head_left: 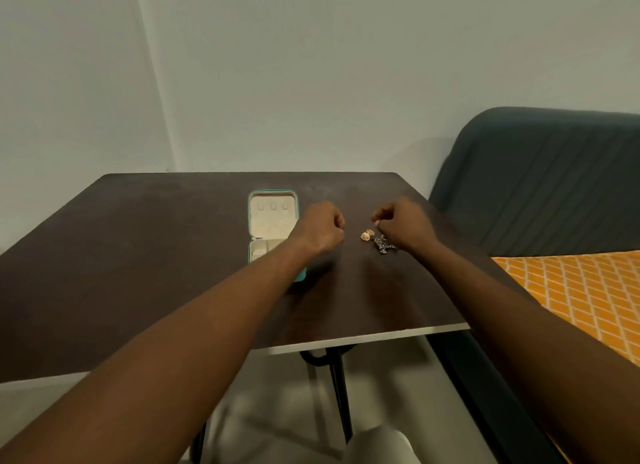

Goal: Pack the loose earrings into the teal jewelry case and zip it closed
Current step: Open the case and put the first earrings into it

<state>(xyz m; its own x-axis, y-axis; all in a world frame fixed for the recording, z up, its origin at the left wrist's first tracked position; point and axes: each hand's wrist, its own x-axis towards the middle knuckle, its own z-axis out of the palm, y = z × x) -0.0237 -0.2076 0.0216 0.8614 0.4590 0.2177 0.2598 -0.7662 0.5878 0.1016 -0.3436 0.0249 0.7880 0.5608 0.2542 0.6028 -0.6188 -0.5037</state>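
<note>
While loose on table (173, 238), earrings (367, 235) just beside right fingers (381, 218) (curled).

Dim warm light, soft blur, edges warped

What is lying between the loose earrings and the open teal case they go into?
Only the person's own left hand, its fingers curled, between the earrings and the teal case. Nothing else shows in that gap.
</note>
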